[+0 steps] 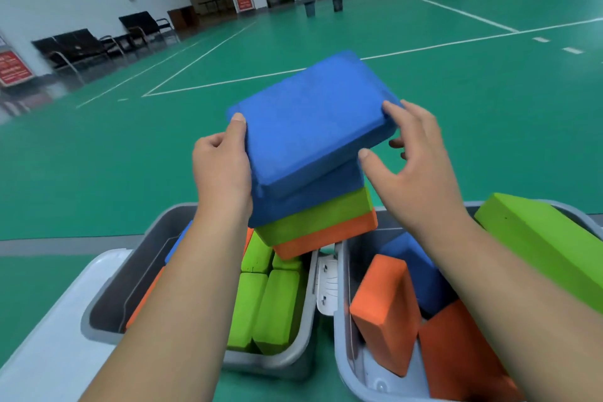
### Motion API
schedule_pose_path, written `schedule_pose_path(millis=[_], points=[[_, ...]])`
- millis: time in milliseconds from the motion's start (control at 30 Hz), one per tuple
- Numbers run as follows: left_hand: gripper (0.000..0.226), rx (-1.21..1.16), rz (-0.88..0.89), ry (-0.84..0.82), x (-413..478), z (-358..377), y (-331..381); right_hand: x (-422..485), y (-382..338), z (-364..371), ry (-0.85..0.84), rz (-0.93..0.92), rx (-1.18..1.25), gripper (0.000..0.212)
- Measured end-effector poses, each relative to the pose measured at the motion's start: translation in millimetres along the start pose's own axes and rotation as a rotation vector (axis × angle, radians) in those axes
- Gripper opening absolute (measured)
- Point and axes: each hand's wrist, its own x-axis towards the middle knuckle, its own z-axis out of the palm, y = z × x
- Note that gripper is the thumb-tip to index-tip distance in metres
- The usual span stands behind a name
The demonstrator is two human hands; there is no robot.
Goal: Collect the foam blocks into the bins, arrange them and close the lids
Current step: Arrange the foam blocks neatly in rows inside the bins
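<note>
- Blocks of foam form a stack (310, 192) held in the air above two grey bins, over the far end of the left bin.
- From the top down, the stack has a blue block (313, 121), a second blue block (310, 199), a green block (313, 219) and an orange block (326, 240). The top one is turned askew to those beneath.
- The left hand (222, 173) grips the stack's left side, thumb pressed on the top blue block's corner; its other fingers are hidden behind the blocks.
- The right hand (414, 166) is spread and loosely open. Its index fingertip touches the top block's right corner and its thumb tip lies by the second blue block's edge, with nothing clasped.
- The left bin (124, 287) holds green blocks (267, 307) standing side by side, with orange and blue edges showing behind the left forearm.
- Its white lid (49, 336) hangs open on the left.
- The right bin (341, 320) holds tilted orange blocks (385, 310) and a blue one (421, 274). A large green block (548, 248) leans across its far rim.
- Both bins sit on a green court floor (130, 157) with white lines. Dark chairs (85, 46) stand by the far wall.
</note>
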Motion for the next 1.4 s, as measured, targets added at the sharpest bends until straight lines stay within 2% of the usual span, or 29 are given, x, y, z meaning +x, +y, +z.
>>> schedule_pose_path(millis=[67, 133, 200, 367, 567, 700, 833, 967, 1100, 1267, 1333, 1400], points=[[0.052, 0.135, 0.020, -0.006, 6, -5, -5, -3, -4, 7, -0.083, -0.002, -0.136, 0.076], [0.049, 0.327, 0.086, -0.105, 6, -7, -13, -5, -5, 11, -0.164, 0.014, -0.268, 0.085], [0.046, 0.411, 0.122, -0.176, 0, -7, -20, -4, -5, 11, -0.196, 0.016, -0.284, 0.088], [0.047, 0.396, 0.187, -0.229, -9, -7, -19, 1, -7, 12, -0.121, 0.032, -0.126, 0.076], [0.026, 0.288, 0.163, -0.052, -3, -17, -17, -17, -15, 25, -0.138, -0.027, -0.080, 0.071], [0.041, 0.310, 0.106, -0.021, 0, -21, -19, -23, -10, 30, -0.183, -0.028, -0.142, 0.078], [0.048, 0.359, 0.129, -0.021, -1, -17, -17, -23, -7, 27, -0.167, -0.008, -0.097, 0.078], [0.048, 0.342, 0.152, 0.009, -3, -17, -14, -24, -6, 24, -0.162, -0.008, -0.082, 0.080], [0.044, 0.228, 0.146, 0.031, -3, -14, -14, -22, -7, 18, -0.131, 0.026, -0.020, 0.077], [0.034, 0.326, 0.114, -0.036, -10, -8, -16, -20, -6, 9, -0.240, 0.056, -0.073, 0.081], [0.037, 0.373, 0.157, -0.033, -14, -6, -15, -22, -5, 4, -0.260, 0.042, -0.116, 0.081], [0.041, 0.457, 0.274, -0.025, -17, -6, -12, -23, -4, -3, -0.266, 0.021, -0.153, 0.080]])
